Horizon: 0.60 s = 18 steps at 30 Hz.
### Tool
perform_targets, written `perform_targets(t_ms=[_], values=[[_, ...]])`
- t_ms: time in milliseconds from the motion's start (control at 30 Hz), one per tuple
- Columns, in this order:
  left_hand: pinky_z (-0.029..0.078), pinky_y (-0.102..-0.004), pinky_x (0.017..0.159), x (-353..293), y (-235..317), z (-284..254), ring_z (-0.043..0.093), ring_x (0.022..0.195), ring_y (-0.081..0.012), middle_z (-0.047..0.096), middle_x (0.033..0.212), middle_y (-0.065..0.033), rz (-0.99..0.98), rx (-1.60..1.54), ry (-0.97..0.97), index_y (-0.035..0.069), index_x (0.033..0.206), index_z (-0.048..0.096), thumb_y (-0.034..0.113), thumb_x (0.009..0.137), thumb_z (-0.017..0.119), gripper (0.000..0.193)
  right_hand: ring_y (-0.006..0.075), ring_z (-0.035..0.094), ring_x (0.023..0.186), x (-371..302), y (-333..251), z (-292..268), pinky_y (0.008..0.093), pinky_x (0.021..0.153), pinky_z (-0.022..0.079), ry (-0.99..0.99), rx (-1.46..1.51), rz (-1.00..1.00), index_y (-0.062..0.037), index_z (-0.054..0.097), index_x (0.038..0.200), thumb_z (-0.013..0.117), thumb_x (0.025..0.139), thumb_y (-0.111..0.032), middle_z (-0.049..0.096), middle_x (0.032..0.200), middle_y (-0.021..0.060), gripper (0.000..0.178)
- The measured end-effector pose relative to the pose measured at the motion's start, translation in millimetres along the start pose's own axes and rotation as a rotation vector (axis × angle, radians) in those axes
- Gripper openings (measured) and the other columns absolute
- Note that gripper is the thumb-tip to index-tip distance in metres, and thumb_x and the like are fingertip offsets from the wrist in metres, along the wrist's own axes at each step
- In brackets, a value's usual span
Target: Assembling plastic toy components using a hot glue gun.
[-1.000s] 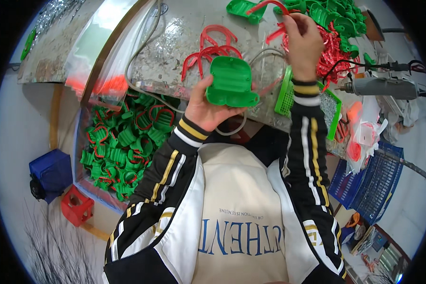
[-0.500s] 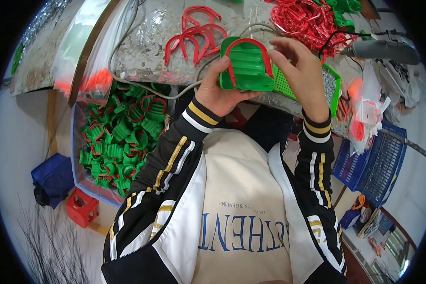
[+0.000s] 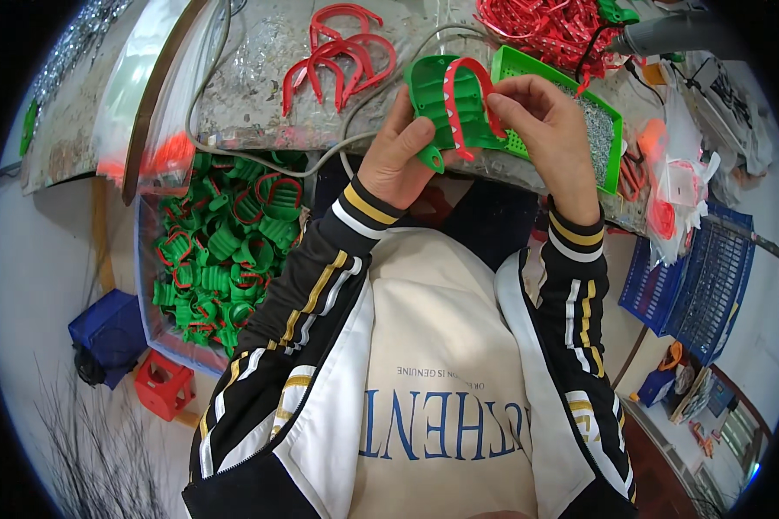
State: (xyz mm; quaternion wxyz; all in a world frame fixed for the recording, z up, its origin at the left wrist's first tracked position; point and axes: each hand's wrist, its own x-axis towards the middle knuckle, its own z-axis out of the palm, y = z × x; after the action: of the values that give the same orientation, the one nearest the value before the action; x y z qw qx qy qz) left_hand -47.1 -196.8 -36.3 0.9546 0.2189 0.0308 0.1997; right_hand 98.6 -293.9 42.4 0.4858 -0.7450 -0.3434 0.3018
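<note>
A ribbed, curved green plastic shell (image 3: 430, 80) sits tilted in my left hand (image 3: 395, 160), with the thumb in front and the fingers partly hidden behind it. My right hand (image 3: 545, 117) pinches the side of a red U-shaped plastic handle (image 3: 452, 108), which stands up at an angle across the shell and shows pale marks along its face. Whether the handle's ends are fastened to the shell, I cannot tell. Left of my hands, several loose red U-shaped handles (image 3: 355, 54) lie on the worktable (image 3: 242, 108).
A bright green basket (image 3: 613, 177) of small metal pieces stands behind my right hand, with a heap of red strips (image 3: 537, 30) beyond. A grey cable (image 3: 206, 95) crosses the table. Below left, a large bin (image 3: 151, 316) holds green shells with red handles. A grey cylindrical tool (image 3: 666, 36) juts in from the right.
The green shell has turned and tilted. The red handle, which lay along the shell's rim, now stands at an angle. My right fingers have closed on its side.
</note>
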Motion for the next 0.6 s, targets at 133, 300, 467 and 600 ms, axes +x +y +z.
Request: perform_targets(t_ms=[133,300,467,600], values=[[0.047,-0.0395,0.092,-1.2,-0.2,4.0,0.051,0.116,-0.0205,0.048,0.129,-0.0048,-0.007,0.031,0.006,0.017,0.140,0.031,0.027,0.084,0.069,0.068,0.0065,0.058,0.079,-0.3,9.5,2.0,0.0200,0.072,0.045,0.027,0.056,0.042,0.0015,0.062,0.098,0.064,0.086,-0.010,0.064,0.088,0.0016,0.017],[0.047,-0.0375,0.092,-3.1,-1.0,4.4,0.051,0.115,-0.0191,0.048,0.129,-0.0049,-0.018,0.036,0.022,0.017,0.141,0.030,0.024,0.083,0.070,0.071,0.0070,0.059,0.081,-0.5,14.5,4.6,0.0203,0.073,0.046,0.044,0.133,0.017,0.0018,0.062,0.099,0.065,0.086,-0.010,0.065,0.090,0.0024,0.018],[0.047,-0.0381,0.091,-2.4,-1.2,4.3,0.051,0.115,-0.0197,0.048,0.129,-0.0066,-0.006,0.042,0.028,0.015,0.142,0.029,0.021,0.082,0.071,0.074,0.0076,0.059,0.082,-0.8,17.5,7.5,0.0206,0.075,0.046,0.043,0.145,0.024,0.0021,0.062,0.099,0.065,0.086,-0.009,0.065,0.091,0.0031,0.018],[0.048,-0.0400,0.090,-2.4,-1.1,6.1,0.052,0.114,-0.0216,0.048,0.129,-0.0083,-0.004,0.049,0.021,0.014,0.142,0.027,0.017,0.081,0.072,0.076,0.0078,0.059,0.080,-2.2,20.0,11.5,0.0204,0.073,0.047,0.073,0.126,0.008,0.0020,0.063,0.098,0.065,0.086,-0.009,0.065,0.089,0.0036,0.016]])
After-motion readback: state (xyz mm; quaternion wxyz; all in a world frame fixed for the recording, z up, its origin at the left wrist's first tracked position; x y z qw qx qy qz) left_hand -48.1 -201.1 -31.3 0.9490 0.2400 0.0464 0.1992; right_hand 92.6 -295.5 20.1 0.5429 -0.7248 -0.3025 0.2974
